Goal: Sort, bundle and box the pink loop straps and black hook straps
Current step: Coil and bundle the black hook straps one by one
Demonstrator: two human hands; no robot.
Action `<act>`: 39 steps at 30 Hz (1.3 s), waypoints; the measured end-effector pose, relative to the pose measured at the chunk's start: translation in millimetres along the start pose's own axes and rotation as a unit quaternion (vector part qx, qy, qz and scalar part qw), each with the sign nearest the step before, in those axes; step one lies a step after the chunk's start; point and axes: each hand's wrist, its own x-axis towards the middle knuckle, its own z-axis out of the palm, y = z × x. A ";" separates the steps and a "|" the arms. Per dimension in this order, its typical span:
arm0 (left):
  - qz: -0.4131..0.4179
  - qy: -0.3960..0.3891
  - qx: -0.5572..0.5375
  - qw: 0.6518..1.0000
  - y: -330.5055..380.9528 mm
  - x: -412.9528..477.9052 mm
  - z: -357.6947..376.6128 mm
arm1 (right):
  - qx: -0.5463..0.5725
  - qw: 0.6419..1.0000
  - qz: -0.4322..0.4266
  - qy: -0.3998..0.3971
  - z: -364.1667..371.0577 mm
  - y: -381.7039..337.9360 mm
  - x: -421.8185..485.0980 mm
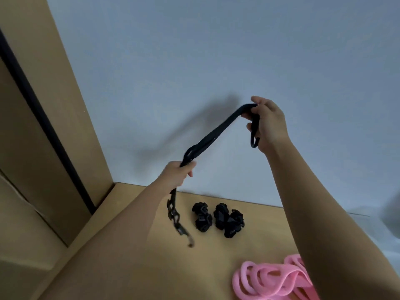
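Fingers (249,126) grip black hook strap (216,133), right hand (270,124) higher.

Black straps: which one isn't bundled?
The long strap stretched between the left hand and right hand, its tail dangling loose. The other black straps sit rolled into tight bundles on the table.

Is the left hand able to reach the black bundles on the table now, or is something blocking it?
Probably yes: the black bundles lie on the table below the left hand with nothing between. But that hand grips the black strap, so it would have to let go first.
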 end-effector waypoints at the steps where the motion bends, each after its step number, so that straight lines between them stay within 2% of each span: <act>1: -0.004 0.048 0.000 0.999 -3.6 3.7 -6.9 | -0.019 1.000 -0.006 0.014 -2.0 2.3 -2.8; 4: -0.045 0.117 0.026 0.992 -3.1 11.5 -26.2 | -0.038 0.999 0.010 0.028 -5.9 21.0 -11.9; 7: -0.088 0.141 -0.059 0.984 10.4 14.0 -38.3 | -0.034 0.996 0.060 0.051 -13.0 44.6 -15.4; 10: -0.080 0.155 -0.112 0.978 24.2 13.8 -45.4 | -0.035 0.992 0.094 0.076 -21.9 68.5 -17.2; 12: -0.056 0.158 -0.111 0.980 35.1 11.0 -45.0 | -0.090 0.988 0.097 0.078 -26.2 86.8 -20.9; 14: -0.015 0.143 -0.089 0.986 51.3 6.8 -41.2 | -0.180 0.977 0.103 0.039 -30.6 104.7 -26.2; 18: 0.042 0.089 -0.006 0.995 90.4 0.2 -25.8 | -0.324 0.924 0.158 -0.130 -31.8 123.2 -41.6; 20: 0.042 0.075 0.033 0.996 103.6 0.7 -15.5 | -0.313 0.916 0.155 -0.194 -24.0 120.5 -44.9; 23: 0.044 0.062 0.106 0.991 109.8 2.1 -0.7 | -0.238 0.939 0.097 -0.229 -4.1 104.4 -44.2; 26: 0.045 0.045 0.141 0.988 108.3 1.1 7.6 | -0.178 0.953 0.059 -0.236 19.6 79.7 -38.8; 30: 0.058 0.067 0.146 0.985 98.0 4.1 1.4 | -0.219 0.959 0.008 -0.180 41.9 58.3 -30.9; 35: 0.089 0.050 0.127 0.987 77.7 -0.1 -9.6 | -0.215 0.963 0.028 -0.157 46.4 54.7 -23.0; 39: 0.101 0.047 0.098 0.989 63.9 -1.3 -8.1 | -0.168 0.970 0.094 -0.150 45.7 51.3 -21.4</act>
